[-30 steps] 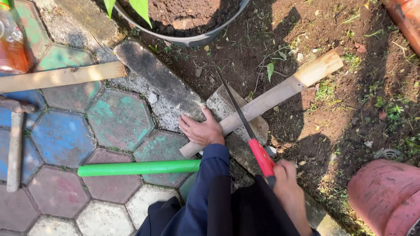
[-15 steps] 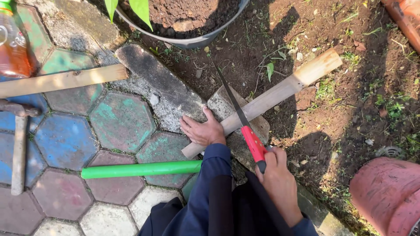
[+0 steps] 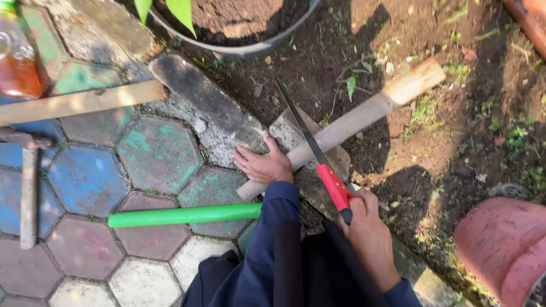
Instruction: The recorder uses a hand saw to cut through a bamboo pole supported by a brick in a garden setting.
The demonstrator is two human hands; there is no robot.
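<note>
A pale wooden stick (image 3: 364, 116) lies slantwise across a grey stone (image 3: 333, 159) at the edge of the paving, its far end over bare soil. My left hand (image 3: 263, 166) presses the stick's near end down on the stone. My right hand (image 3: 367, 227) grips the red handle of a hand saw (image 3: 311, 146), and the dark blade crosses the stick just right of my left hand. Dark blue sleeves cover both my arms.
A green rod (image 3: 182, 215) lies on the painted hexagonal pavers. A wooden batten (image 3: 79, 102) and a hammer (image 3: 27, 187) lie at the left. A black pot (image 3: 239, 51) with soil stands at the top, a reddish pot (image 3: 500, 244) at lower right, and a bottle (image 3: 17, 62) at upper left.
The saw slid forward across the stick and then came back a little, my right hand moving with it. My left hand stayed on the stick.
</note>
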